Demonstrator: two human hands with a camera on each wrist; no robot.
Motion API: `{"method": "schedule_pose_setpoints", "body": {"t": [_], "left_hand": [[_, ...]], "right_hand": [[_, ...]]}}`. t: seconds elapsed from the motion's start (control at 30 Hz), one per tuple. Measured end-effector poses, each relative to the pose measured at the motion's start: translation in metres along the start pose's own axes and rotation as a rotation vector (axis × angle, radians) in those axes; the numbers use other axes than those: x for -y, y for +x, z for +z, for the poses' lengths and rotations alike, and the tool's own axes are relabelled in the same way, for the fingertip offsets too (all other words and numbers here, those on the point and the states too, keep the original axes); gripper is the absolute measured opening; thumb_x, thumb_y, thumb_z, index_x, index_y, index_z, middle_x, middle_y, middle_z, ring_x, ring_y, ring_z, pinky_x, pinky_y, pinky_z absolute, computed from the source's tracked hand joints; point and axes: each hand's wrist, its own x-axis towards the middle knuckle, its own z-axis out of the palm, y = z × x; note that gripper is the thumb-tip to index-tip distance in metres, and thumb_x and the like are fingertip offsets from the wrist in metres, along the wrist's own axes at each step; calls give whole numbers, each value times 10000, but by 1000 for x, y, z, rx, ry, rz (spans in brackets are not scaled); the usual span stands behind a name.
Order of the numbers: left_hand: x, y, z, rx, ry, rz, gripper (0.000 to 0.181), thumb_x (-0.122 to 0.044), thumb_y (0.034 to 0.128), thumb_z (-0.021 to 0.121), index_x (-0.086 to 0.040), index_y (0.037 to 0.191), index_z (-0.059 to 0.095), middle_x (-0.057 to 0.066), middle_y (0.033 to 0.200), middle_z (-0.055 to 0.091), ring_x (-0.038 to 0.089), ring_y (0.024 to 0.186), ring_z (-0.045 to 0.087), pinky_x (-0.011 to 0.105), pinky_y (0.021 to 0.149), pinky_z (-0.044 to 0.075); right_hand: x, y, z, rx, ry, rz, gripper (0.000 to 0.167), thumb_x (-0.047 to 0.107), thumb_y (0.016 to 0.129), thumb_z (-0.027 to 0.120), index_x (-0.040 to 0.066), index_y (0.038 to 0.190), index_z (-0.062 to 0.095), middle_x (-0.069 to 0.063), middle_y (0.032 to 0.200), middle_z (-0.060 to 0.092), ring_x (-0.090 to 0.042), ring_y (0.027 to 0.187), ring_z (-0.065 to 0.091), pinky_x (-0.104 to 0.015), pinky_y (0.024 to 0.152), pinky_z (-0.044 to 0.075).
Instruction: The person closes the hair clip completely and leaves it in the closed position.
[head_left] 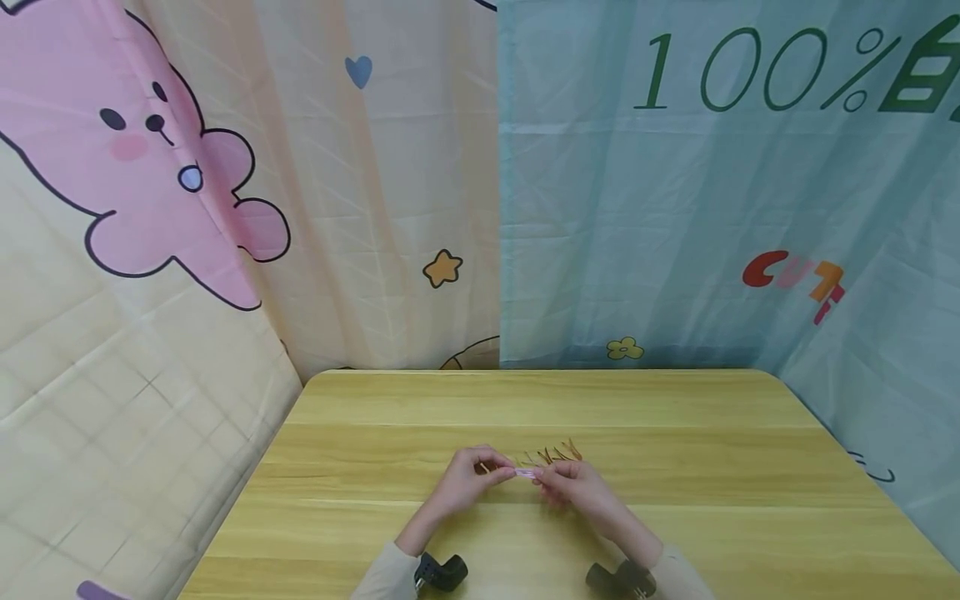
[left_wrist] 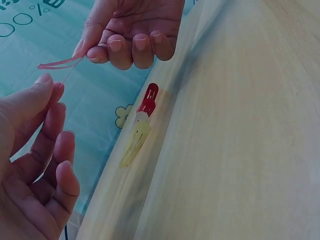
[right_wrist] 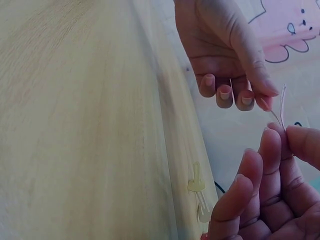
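A pink snap hair clip (head_left: 527,472) is held above the wooden table between both hands. My left hand (head_left: 468,479) pinches its thin inner strip between thumb and index finger, as the left wrist view shows. The opposite end is pinched by my right hand (head_left: 581,492), its thumb (right_wrist: 305,145) against the index finger. The clip stands sprung open, its pink frame (left_wrist: 55,65) spread away from the strip. Beyond the hands, a row of hair clips lies on the table: a yellow clip (left_wrist: 134,145), a white clip (left_wrist: 142,117) and a red clip (left_wrist: 146,106) among them.
The wooden table (head_left: 360,408) spreads around both hands, with its far edge near the hanging curtains (head_left: 645,217). Black wrist mounts sit at the left wrist (head_left: 442,572) and the right wrist (head_left: 621,578).
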Motion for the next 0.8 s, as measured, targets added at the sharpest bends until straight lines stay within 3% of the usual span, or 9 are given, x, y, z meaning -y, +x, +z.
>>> {"method": "schedule_pose_setpoints", "body": {"t": [0.13, 0.27, 0.37, 0.47, 0.63, 0.8], "left_hand": [[-19, -4, -5, 34, -37, 4, 122, -88, 917, 626, 1, 926, 708, 149, 821, 644, 79, 591, 470, 182, 523, 388], [-28, -6, -7, 72, -55, -35, 205, -133, 959, 573, 28, 947, 699, 211, 854, 644, 227, 679, 556, 210, 567, 423], [-28, -6, -6, 94, -72, -65, 282, -186, 981, 540, 43, 923, 693, 202, 865, 652, 373, 774, 583, 294, 613, 473], [-20, -5, -3, 107, -80, -83, 344, -222, 993, 519, 61, 884, 683, 171, 847, 658, 416, 789, 581, 395, 653, 493], [1, -1, 4, 99, -53, -94, 350, -276, 987, 527, -5, 861, 711, 99, 828, 673, 307, 734, 587, 373, 636, 486], [5, 0, 5, 98, -51, -82, 308, -326, 948, 587, -72, 852, 732, 61, 854, 690, 123, 677, 548, 264, 597, 464]], "right_hand": [[1, 0, 1, 0, 8, -4, 398, 278, 921, 632, -119, 953, 625, -55, 744, 607, -138, 634, 506, -265, 591, 441], [2, -1, 2, -1, 18, -5, 392, 270, 922, 632, -121, 951, 621, -41, 699, 579, -140, 613, 491, -266, 577, 423], [2, -1, 2, 0, 19, -5, 384, 265, 924, 631, -119, 949, 620, -37, 686, 573, -143, 610, 491, -268, 575, 420], [2, -1, 2, 2, 14, -9, 383, 263, 922, 632, -119, 938, 613, -45, 703, 586, -142, 614, 497, -264, 579, 426], [2, -1, 2, 6, -2, -17, 386, 256, 923, 629, -129, 948, 603, -61, 737, 602, -138, 626, 500, -259, 586, 430], [2, -1, 2, -7, -14, -10, 396, 267, 918, 634, -126, 945, 603, -48, 725, 594, -138, 629, 495, -263, 590, 425]]}}
